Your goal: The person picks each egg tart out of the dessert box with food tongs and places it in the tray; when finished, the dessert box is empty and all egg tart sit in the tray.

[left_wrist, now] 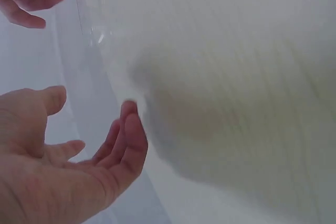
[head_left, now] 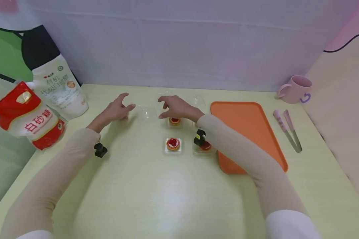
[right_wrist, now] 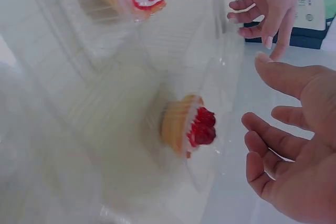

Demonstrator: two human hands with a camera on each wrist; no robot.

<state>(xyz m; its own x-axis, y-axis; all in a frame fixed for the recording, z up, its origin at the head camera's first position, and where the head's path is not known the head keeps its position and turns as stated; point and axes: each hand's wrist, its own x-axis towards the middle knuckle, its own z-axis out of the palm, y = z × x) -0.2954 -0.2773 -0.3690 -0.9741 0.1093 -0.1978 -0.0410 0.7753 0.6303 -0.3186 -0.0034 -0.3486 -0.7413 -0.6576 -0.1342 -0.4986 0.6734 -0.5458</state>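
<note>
Above the back of the table my left hand point(head_left: 116, 108) hangs with fingers apart and loosely bent, holding nothing. Its bent fingers show in the left wrist view, where the left hand point(left_wrist: 89, 163) is off the table. To its right, a clear plastic container point(head_left: 147, 112) stands between the two hands. My right hand point(head_left: 179, 107) hovers near a tart point(head_left: 175, 121) with red topping, its fingers relaxed and a gap between thumb and fingers. In the right wrist view, that right hand point(right_wrist: 299, 135) is apart from a red-topped tart point(right_wrist: 186, 127) in clear packaging.
Nearer stand a boxed tart point(head_left: 173, 144) and another tart point(head_left: 206, 145), partly behind the right sleeve. An orange tray point(head_left: 239, 113) lies right, then tongs point(head_left: 288, 131) and a pink mug point(head_left: 295, 89). At left are a red-and-white bag point(head_left: 37, 122) and a white pouch point(head_left: 62, 89).
</note>
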